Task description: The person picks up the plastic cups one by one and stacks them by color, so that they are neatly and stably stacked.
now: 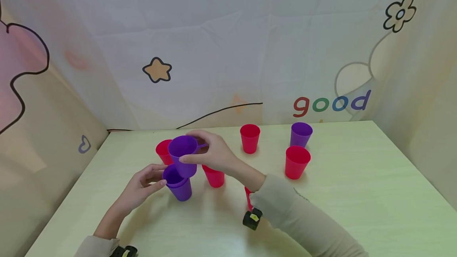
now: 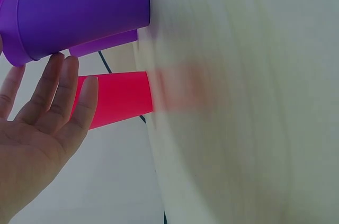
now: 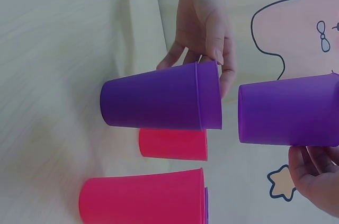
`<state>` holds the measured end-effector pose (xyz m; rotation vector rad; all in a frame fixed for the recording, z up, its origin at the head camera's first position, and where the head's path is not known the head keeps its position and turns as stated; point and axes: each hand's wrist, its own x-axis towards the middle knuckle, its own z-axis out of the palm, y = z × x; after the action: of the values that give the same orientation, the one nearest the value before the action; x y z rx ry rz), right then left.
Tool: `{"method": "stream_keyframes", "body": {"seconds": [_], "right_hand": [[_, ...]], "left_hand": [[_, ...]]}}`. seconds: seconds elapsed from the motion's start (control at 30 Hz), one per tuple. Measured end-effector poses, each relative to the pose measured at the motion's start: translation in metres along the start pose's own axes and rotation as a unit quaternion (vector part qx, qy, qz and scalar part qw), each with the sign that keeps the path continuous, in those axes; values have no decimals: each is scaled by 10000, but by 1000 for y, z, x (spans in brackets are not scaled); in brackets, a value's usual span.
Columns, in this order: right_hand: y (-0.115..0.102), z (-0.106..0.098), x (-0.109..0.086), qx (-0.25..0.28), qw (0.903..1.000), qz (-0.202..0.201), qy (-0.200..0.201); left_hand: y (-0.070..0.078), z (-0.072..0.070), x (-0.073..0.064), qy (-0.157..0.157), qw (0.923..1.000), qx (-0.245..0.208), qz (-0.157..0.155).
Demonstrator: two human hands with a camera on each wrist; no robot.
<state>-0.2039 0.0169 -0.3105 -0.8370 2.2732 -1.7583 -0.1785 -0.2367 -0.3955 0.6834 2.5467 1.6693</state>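
My right hand (image 1: 214,152) grips a purple cup (image 1: 183,152) by its side, thumb in front and fingers behind. This cup is upright, raised above two nested purple cups (image 1: 181,192) that stand on the table. At the rim of that nested pair, my left hand (image 1: 144,181) holds on with thumb and fingertips. In the right wrist view, a gap shows between the base of the raised cup (image 3: 288,112) and the rim of the nested cups (image 3: 156,97). Close behind stand a red cup (image 1: 163,152) and, to the right, another red cup (image 1: 215,178), partly hidden.
Farther back on the pale table (image 1: 357,193) is a red cup (image 1: 250,139). On the right, a purple cup (image 1: 301,133) stands behind a red cup (image 1: 297,163). My right sleeve (image 1: 285,205) mostly covers one more red cup (image 1: 248,197). A printed curtain (image 1: 214,62) hangs behind.
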Motion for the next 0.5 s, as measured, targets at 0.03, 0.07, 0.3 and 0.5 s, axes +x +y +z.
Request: {"method": "stream_keyframes", "body": {"seconds": [0.03, 0.07, 0.3, 0.5], "right_hand": [[0, 1, 1, 18, 10000, -28, -3], [0, 2, 1, 14, 10000, -43, 0], [2, 9, 7, -115, 9997, -192, -33], [0, 13, 9, -246, 9993, -260, -68]], "left_hand": [[0, 0, 0, -4, 10000, 7, -2], [0, 0, 0, -4, 10000, 17, -13], [-1, 0, 0, 9, 9999, 69, -77], [-2, 0, 0, 43, 9999, 138, -34]]}}
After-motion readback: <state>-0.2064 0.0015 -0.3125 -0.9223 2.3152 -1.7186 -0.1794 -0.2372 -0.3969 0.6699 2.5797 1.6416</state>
